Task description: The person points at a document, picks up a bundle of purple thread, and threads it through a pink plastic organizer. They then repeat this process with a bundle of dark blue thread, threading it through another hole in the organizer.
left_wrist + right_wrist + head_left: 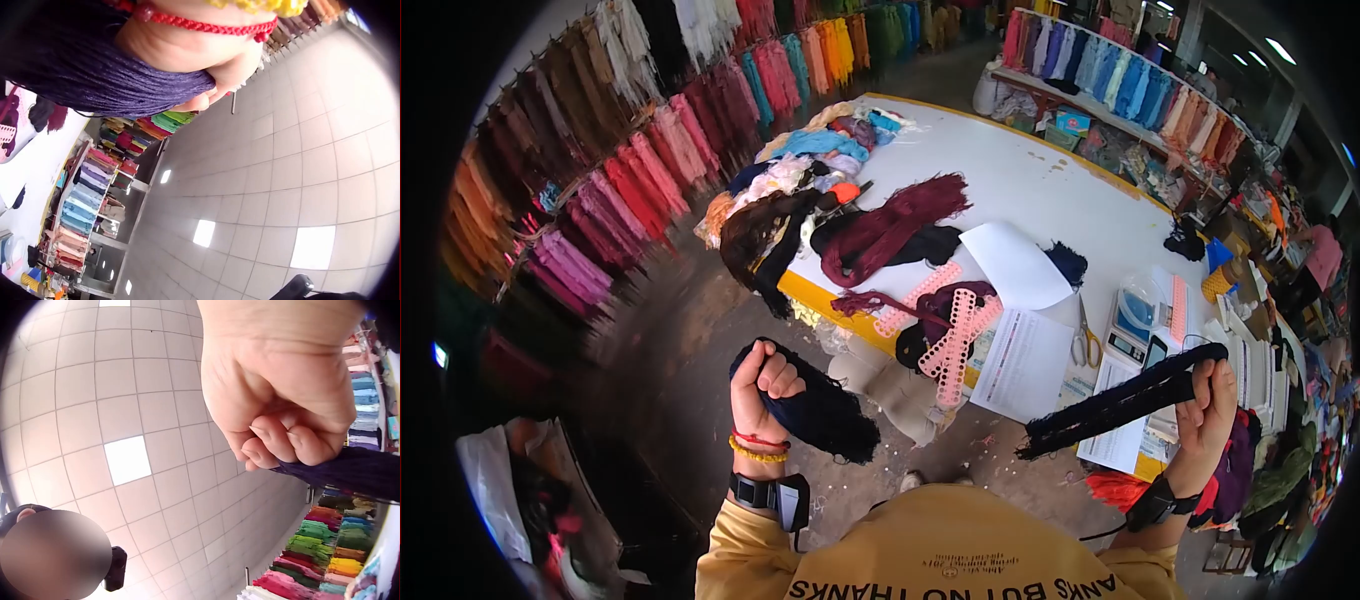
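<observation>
In the head view the left hand (762, 392) grips one end of a dark navy yarn hank (825, 410), which hangs down to the right from the fist. The right hand (1206, 405), raised at the right, curls its fingers round the end of another dark yarn length (1115, 400), stretched out leftward with its far end loose. Between the two yarns there is a gap. The left wrist view shows dark blue strands (137, 84) coming out of the left hand (187, 50). Curled fingers of the right hand (281, 406) hold dark yarn (350, 472) in the right wrist view.
A white table (1000, 150) with yellow edges bears maroon yarn (900, 225), pink perforated strips (957, 345), paper sheets (1022, 365), scissors (1086, 340) and a scale (1128, 335). Racks of coloured yarn (650, 170) stand at the left and behind. Bags (890, 385) lie beside the table's near edge.
</observation>
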`<state>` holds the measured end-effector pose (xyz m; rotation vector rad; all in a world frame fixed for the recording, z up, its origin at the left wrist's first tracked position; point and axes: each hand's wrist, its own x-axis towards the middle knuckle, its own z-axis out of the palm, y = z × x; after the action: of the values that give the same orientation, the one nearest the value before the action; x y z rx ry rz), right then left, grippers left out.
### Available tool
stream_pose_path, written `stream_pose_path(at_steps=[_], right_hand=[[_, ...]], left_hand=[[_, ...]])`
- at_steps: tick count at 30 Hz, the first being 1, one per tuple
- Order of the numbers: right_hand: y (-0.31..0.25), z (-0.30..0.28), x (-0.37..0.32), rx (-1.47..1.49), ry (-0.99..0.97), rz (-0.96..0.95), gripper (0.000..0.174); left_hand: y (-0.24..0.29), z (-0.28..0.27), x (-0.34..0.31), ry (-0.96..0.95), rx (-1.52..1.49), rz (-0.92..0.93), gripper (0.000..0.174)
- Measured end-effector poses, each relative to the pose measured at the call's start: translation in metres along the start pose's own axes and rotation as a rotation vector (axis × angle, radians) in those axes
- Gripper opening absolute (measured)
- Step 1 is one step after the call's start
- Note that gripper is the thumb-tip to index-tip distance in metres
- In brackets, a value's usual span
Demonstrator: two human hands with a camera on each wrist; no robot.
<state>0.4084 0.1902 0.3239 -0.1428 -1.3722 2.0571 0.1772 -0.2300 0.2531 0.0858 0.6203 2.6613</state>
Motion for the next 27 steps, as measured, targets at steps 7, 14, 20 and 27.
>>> stream_pose_path(at_steps=[7, 14, 20, 27], right_hand=[[0.004, -0.022, 0.014, 0.037, 0.021, 0.054, 0.023], [-0.002, -0.049, 0.016, 0.070, 0.046, 0.089, 0.023], [-0.008, -0.069, 0.009, 0.031, 0.061, 0.071, 0.023], [-0.022, -0.086, -0.009, -0.135, 0.124, 0.068, 0.023]], left_hand=[[0.002, 0.017, 0.002, -0.005, 0.035, 0.044, 0.015], [-0.008, 0.026, 0.010, -0.032, 0.046, 0.033, 0.017], [-0.018, 0.040, 0.012, -0.091, 0.075, 0.017, 0.020], [-0.028, 0.057, 0.013, -0.198, 0.125, -0.012, 0.021]])
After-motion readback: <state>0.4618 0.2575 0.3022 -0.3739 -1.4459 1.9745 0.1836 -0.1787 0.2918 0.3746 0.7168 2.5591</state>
